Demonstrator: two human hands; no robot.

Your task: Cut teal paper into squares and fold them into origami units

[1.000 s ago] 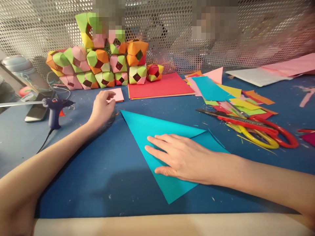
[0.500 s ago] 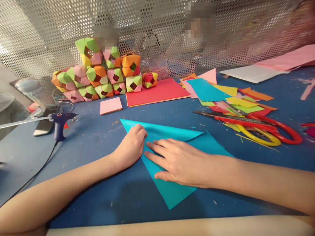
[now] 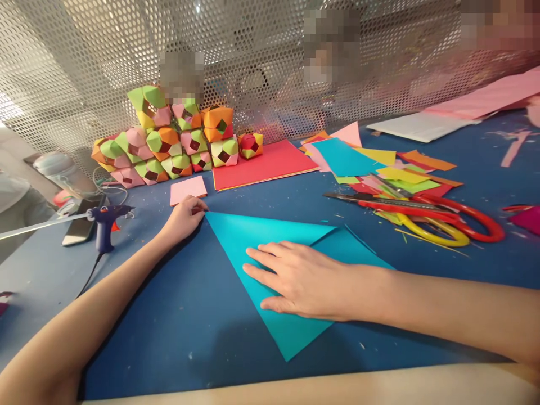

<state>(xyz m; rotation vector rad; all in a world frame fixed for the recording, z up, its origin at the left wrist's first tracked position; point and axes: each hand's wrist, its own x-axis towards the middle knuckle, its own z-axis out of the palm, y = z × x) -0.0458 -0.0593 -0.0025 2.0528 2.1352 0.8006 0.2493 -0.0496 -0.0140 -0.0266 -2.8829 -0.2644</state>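
A sheet of blue paper (image 3: 270, 228) lies on the blue table, with its far edge folded over into a long flap. My right hand (image 3: 295, 278) rests flat on the sheet, fingers spread and pointing left. At the sheet's far-left corner is my left hand (image 3: 185, 216), its fingers curled in with the tips at the point of the paper. The exact grip there is partly hidden by the fingers. Just behind that hand sits a pad of small pink paper squares (image 3: 188, 189).
Folded paper modules (image 3: 164, 143) are stacked by the perforated metal screen (image 3: 270, 62). Red paper sheets (image 3: 270, 166) lie beside them. A glue gun (image 3: 104, 222) and a phone (image 3: 80, 228) are at left. Scissors (image 3: 434, 211) lie at right by paper scraps (image 3: 346, 157).
My left hand has slid away from the middle of the flap, left and outward to the far-left corner. My right hand stays flat on the sheet. The view has shifted slightly.
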